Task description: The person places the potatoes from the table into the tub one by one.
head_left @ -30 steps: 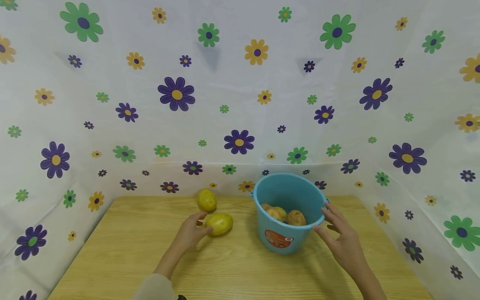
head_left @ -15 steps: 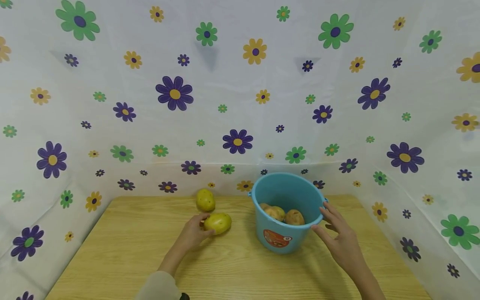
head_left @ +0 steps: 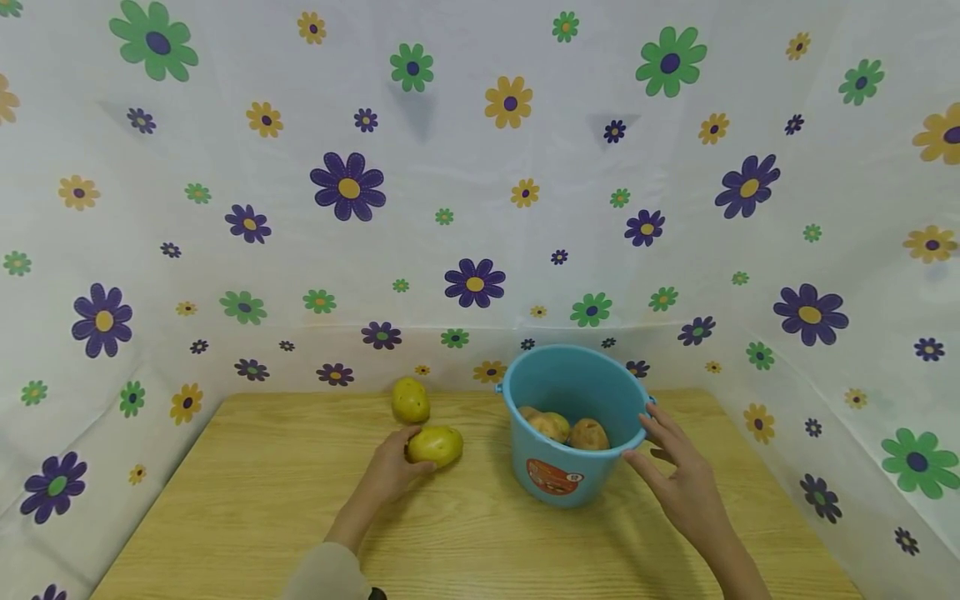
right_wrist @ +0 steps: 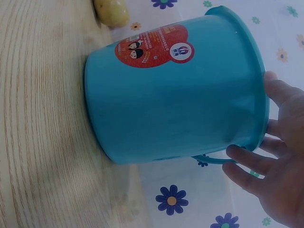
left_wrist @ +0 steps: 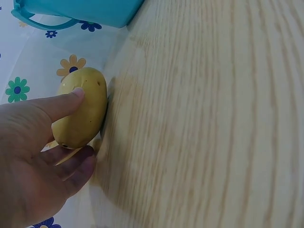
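Note:
My left hand (head_left: 392, 467) holds a yellow-skinned potato (head_left: 441, 447) on the tabletop. In the left wrist view the thumb lies across the potato (left_wrist: 90, 107), with the other fingers (left_wrist: 78, 173) curled round its far side and lower end. A second potato (head_left: 411, 401) lies just behind it. To the right stands a light blue bucket (head_left: 558, 481), tilted a little in the head view, with several potatoes (head_left: 589, 435) inside. My right hand (head_left: 686, 479) rests at the bucket's right rim, thumb and fingers spread along its outside by the handle joint.
The wooden table (head_left: 300, 517) ends at a white flowered sheet (head_left: 420, 250) that rises behind it and along both sides. On the bucket's front is a red label (right_wrist: 152, 46). Its blue handle (right_wrist: 216, 160) hangs down the outside.
My left hand has moved right and its thumb and fingers have closed round the nearer potato. My right hand and the bucket stay where they were.

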Available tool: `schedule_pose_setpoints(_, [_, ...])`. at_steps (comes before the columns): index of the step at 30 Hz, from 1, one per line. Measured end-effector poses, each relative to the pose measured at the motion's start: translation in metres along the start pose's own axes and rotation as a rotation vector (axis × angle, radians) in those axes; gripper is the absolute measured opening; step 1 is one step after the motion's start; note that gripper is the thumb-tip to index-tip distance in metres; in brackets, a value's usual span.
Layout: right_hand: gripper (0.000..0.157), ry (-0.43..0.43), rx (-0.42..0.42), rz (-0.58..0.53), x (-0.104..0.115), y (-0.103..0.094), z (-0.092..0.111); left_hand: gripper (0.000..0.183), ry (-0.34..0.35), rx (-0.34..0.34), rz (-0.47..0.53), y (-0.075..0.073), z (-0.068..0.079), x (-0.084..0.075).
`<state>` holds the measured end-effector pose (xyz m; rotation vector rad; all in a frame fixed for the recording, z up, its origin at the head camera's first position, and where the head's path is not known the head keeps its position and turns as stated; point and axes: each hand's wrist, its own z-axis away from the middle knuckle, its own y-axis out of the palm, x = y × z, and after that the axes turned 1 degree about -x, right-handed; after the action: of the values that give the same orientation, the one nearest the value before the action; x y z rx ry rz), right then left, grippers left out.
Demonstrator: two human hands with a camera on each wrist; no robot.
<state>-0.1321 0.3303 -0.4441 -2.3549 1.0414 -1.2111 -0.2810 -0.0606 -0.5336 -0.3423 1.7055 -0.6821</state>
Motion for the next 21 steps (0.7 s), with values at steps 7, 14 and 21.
schedule_pose_setpoints(7, [0.056, -0.003, 0.002, -0.010, -0.0007, 0.0000, 0.0007, 0.070, 0.008, -0.018, -0.029, 0.0022, -0.0016, -0.0007])
schedule_pose_setpoints(14, [0.056, 0.006, 0.005, -0.016, -0.0015, 0.0002, -0.0004, 0.070, 0.009, -0.012, -0.024, 0.0027, -0.0007, -0.0008])
schedule_pose_setpoints(21, [0.056, -0.004, -0.003, -0.016, -0.0028, 0.0010, -0.0004, 0.068, 0.005, -0.034, 0.010, 0.0050, -0.0014, 0.0018])
